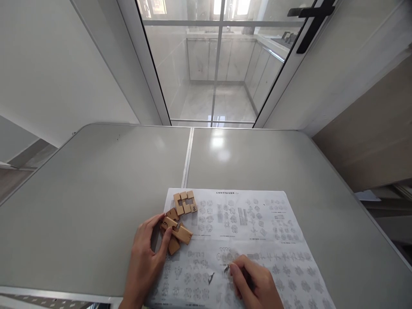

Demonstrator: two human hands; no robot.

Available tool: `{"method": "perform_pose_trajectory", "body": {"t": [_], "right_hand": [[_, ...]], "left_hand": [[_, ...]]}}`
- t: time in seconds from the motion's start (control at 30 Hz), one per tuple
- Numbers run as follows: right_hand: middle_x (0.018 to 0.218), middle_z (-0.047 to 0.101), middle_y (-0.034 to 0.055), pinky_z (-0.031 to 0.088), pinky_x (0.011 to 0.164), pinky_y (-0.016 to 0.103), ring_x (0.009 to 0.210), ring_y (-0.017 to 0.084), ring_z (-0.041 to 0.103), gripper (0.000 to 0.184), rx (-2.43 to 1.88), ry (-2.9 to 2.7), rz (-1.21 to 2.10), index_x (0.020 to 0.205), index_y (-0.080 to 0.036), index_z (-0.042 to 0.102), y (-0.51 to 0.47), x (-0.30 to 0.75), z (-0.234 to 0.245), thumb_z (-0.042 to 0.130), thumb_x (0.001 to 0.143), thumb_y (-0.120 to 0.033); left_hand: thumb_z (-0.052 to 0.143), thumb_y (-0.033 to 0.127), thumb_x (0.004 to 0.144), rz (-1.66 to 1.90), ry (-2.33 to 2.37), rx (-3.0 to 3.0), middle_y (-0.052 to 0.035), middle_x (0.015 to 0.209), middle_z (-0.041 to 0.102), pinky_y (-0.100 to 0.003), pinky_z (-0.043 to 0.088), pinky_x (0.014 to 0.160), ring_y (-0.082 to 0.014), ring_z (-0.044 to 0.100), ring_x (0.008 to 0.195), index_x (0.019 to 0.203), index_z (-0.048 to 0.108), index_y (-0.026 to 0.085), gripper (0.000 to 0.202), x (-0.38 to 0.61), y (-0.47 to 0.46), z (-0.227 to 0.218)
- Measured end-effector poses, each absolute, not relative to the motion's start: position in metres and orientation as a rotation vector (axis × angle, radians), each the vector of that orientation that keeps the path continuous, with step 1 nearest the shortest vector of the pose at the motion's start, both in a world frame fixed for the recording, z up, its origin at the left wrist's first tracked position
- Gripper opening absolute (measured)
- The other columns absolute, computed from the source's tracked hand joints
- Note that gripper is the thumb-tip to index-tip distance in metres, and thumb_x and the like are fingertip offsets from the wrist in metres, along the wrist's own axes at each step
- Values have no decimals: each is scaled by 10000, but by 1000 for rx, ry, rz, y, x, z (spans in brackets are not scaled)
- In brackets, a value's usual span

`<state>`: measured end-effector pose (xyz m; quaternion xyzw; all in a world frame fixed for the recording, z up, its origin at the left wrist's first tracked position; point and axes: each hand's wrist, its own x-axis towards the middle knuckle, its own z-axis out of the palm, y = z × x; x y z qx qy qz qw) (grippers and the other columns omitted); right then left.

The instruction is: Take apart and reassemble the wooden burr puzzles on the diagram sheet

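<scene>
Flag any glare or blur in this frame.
Head view: glare patches on the table, windows beyond the door blown out; head view again: fine print on the sheet too soft to read, blocks and left hand fairly clear.

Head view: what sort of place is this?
Probably a home, at a table facing a kitchen: through the glazed door show pale cabinets and a countertop.

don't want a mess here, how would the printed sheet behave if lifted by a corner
The printed sheet looks thin, so it would probably flop. It may slide easily, since the table looks smooth and glossy. The wooden pieces resting on it would likely shift or slide.
</scene>
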<state>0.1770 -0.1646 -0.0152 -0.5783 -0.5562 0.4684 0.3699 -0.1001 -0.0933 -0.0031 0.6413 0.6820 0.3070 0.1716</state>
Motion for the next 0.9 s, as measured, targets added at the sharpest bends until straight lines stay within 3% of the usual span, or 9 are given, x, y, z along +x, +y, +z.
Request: {"method": "perform_pose_trajectory", "body": {"t": [0.33,0.63,0.9], "right_hand": [[555,547,-39,408,542,245,498,141,545,450,-1481,-1428,1227,754,-237,586,-164,177,-16,490,1101,-508],[538,550,-38,421,534,238,479,135,544,470,-1492,-1439,1158,732,-231,573,-164,175,-18,499,1096,-519],[547,559,-30,437,563,248,500,147,549,462,-1469,-1492,1148,744,-237,560,-163,177,-16,468,1109,-504]], "left_hand": [[591,479,1037,926,1907,1900,-74,1369,645,-478,521,1085,-301,609,1270,1371,598,304,378,-95,-90,5],[654,477,997,668,1752,2243,-78,1460,640,-480,529,1065,-324,583,1341,1523,474,308,581,-81,-37,33],[838,515,833,360,1716,2318,-82,1356,737,-535,498,1021,-370,621,1209,1387,627,291,634,-73,-3,47]]}}
